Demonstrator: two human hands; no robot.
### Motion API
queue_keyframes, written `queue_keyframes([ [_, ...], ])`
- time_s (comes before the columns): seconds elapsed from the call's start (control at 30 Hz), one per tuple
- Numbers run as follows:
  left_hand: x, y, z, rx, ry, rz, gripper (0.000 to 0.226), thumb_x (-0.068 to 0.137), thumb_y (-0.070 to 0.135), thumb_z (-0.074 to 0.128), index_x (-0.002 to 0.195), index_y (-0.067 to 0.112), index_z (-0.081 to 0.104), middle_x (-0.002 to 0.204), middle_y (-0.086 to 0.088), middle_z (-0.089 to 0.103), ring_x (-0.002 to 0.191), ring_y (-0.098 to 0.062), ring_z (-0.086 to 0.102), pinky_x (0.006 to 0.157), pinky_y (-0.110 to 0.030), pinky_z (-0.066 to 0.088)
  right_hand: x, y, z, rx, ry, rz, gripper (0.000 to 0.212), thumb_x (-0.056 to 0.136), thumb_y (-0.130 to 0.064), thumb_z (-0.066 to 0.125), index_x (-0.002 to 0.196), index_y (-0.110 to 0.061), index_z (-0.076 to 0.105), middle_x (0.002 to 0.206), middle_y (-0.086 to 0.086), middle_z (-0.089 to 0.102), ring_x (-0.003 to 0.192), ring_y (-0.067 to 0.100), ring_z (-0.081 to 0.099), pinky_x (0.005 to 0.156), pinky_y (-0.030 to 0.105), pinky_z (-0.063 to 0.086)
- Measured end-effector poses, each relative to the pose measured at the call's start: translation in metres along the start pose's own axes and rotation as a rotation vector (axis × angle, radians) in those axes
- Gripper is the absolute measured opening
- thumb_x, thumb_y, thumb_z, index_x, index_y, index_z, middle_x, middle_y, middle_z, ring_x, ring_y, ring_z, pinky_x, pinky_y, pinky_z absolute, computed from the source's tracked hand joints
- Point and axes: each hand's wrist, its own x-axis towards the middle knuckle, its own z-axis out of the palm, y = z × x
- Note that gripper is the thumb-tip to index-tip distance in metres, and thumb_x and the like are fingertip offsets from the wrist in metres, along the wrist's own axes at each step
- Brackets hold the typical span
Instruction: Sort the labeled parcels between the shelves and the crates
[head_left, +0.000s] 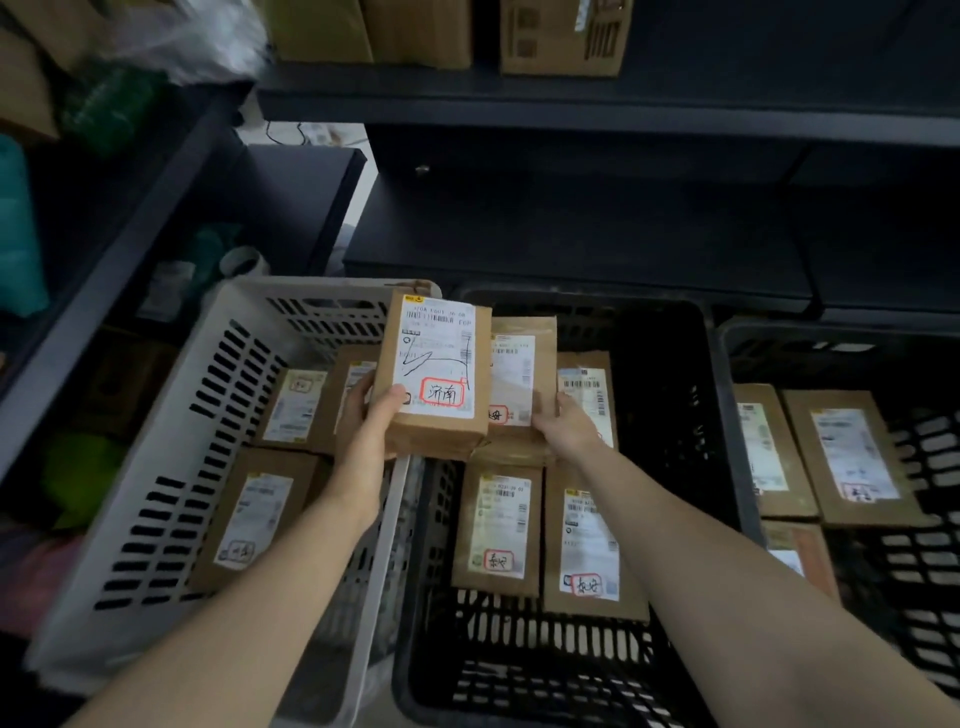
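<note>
My left hand grips a brown parcel with a white label and a red-boxed handwritten mark, held above the rim between the grey crate and the middle black crate. My right hand holds a second brown parcel just behind and to the right of the first one. Below them, two labeled parcels lie flat in the black crate. Several more parcels lie in the grey crate.
A third black crate at the right holds a few parcels. Dark shelves run across the back with cardboard boxes on top. A shelf unit at the left carries bags and blurred goods.
</note>
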Motion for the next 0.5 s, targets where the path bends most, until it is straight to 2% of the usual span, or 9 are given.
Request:
queue_keyframes([
  [0.1, -0.011, 0.008, -0.009, -0.040, 0.054, -0.012, 0.040, 0.091, 0.034, 0.055, 0.130, 0.028, 0.049, 0.116, -0.002, 0.066, 0.102, -0.015, 0.062, 0.071, -0.027, 0.047, -0.014, -0.012, -0.008, -0.158, 0.117, -0.107, 0.057, 0.090, -0.026, 0.054, 0.144, -0.020, 0.037, 0.137, 0.016, 0.047, 0.112, 0.036, 0.054, 0.095, 0.045, 0.049],
  [0.23, -0.015, 0.016, -0.041, -0.099, 0.150, -0.037, 0.043, 0.089, 0.038, 0.057, 0.130, 0.030, 0.049, 0.115, -0.002, 0.065, 0.102, -0.016, 0.060, 0.075, -0.030, 0.046, -0.041, -0.050, -0.005, -0.264, 0.161, -0.390, 0.045, 0.097, -0.023, 0.049, 0.141, -0.016, 0.044, 0.140, 0.016, 0.041, 0.106, 0.031, 0.057, 0.087, 0.032, 0.046],
  [0.3, -0.015, 0.015, -0.064, -0.114, 0.221, -0.058, 0.046, 0.085, 0.042, 0.060, 0.129, 0.032, 0.050, 0.115, -0.004, 0.064, 0.106, -0.021, 0.059, 0.081, -0.035, 0.047, -0.054, -0.074, 0.007, -0.298, 0.119, -0.531, 0.042, 0.098, -0.023, 0.048, 0.140, -0.017, 0.047, 0.139, 0.014, 0.045, 0.105, 0.031, 0.058, 0.088, 0.031, 0.046],
  [0.37, -0.017, 0.010, -0.090, -0.139, 0.294, -0.090, 0.044, 0.083, 0.043, 0.063, 0.125, 0.034, 0.053, 0.116, -0.006, 0.064, 0.107, -0.025, 0.059, 0.087, -0.040, 0.048, -0.067, -0.095, 0.024, -0.350, 0.035, -0.648, 0.040, 0.099, -0.021, 0.048, 0.138, -0.015, 0.049, 0.136, 0.013, 0.047, 0.113, 0.031, 0.055, 0.092, 0.030, 0.042],
  [0.5, -0.021, -0.005, -0.137, -0.140, 0.359, -0.205, 0.044, 0.088, 0.039, 0.059, 0.129, 0.025, 0.050, 0.113, -0.010, 0.059, 0.091, -0.022, 0.057, 0.074, -0.035, 0.046, -0.087, -0.121, 0.070, -0.439, -0.093, -0.753, 0.038, 0.099, -0.016, 0.048, 0.136, -0.009, 0.050, 0.135, 0.014, 0.046, 0.119, 0.032, 0.051, 0.095, 0.030, 0.040],
])
